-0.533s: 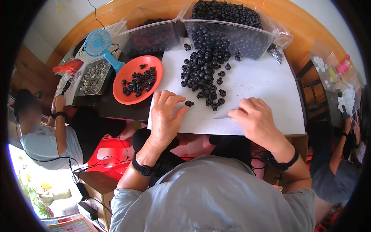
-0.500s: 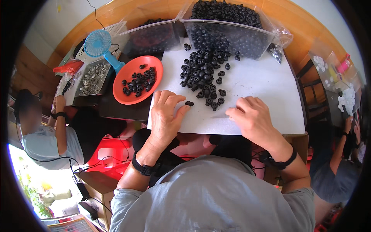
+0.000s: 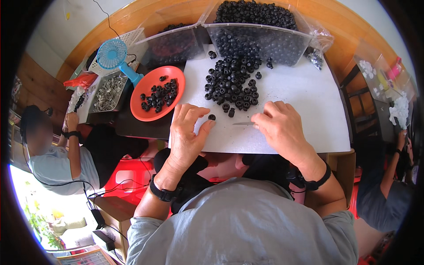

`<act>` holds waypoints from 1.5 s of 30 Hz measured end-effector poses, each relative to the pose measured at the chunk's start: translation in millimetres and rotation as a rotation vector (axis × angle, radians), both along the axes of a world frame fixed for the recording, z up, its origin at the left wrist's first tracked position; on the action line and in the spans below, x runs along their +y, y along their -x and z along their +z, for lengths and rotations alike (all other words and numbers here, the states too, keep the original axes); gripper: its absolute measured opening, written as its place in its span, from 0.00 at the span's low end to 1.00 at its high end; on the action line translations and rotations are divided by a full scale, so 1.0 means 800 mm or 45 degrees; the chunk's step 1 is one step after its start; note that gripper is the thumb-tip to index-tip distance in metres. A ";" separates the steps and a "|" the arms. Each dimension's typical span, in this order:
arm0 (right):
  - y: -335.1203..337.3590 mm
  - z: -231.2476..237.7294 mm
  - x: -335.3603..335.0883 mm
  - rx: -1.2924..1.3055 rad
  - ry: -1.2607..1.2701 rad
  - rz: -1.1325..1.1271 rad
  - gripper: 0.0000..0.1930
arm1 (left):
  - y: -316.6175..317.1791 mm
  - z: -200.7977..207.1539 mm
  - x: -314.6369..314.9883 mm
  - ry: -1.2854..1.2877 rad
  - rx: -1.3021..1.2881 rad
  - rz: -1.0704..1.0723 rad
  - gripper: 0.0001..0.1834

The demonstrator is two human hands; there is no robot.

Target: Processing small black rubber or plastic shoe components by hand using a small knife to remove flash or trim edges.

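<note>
At the left part of the white sheet (image 3: 309, 128), my left hand (image 3: 183, 128) holds a small round black part (image 3: 212, 117) between the tips of thumb and index finger. My right hand (image 3: 282, 126) is closed on a thin knife blade (image 3: 243, 123), whose narrow grey end points left toward that part. Whether it has a handle is hidden inside the fingers. Just beyond both hands lies a loose heap of similar black parts (image 3: 229, 84), with a few strays at its near edge.
A clear bin (image 3: 260, 28) of black parts stands behind the heap. Left are an orange-red plate (image 3: 138, 110) with black parts, a second clear bin (image 3: 154, 35), a blue fan (image 3: 112, 53) and a tray of metal pieces (image 3: 108, 92). People sit at both sides.
The knife blade now shows plainly, reaching left from my right hand, which has shifted slightly left. The held part has turned its round opening into view. Near-edge heap parts have shifted.
</note>
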State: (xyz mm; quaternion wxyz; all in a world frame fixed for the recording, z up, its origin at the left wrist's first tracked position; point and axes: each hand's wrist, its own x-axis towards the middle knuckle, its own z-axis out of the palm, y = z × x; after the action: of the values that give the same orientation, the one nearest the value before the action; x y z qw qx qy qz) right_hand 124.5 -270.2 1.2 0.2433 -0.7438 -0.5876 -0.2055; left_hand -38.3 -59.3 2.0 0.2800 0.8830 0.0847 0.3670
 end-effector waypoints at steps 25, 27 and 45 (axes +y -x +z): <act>0.017 -0.006 0.006 0.020 -0.024 -0.038 0.05 | -0.018 -0.002 0.005 -0.071 0.175 -0.163 0.11; 0.021 -0.007 0.007 -0.048 -0.001 -0.089 0.06 | -0.013 0.000 -0.001 0.468 0.163 -0.173 0.10; 0.036 -0.002 0.018 0.420 -0.370 -0.047 0.12 | -0.004 -0.018 -0.021 1.782 -0.065 -0.791 0.15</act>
State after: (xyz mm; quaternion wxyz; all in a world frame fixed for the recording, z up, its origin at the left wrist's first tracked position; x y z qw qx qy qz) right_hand 95.9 -255.9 -0.2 0.4369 -0.7351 -0.4905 -0.1680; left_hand -35.5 -75.7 -12.6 0.8661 0.4746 0.0387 0.1524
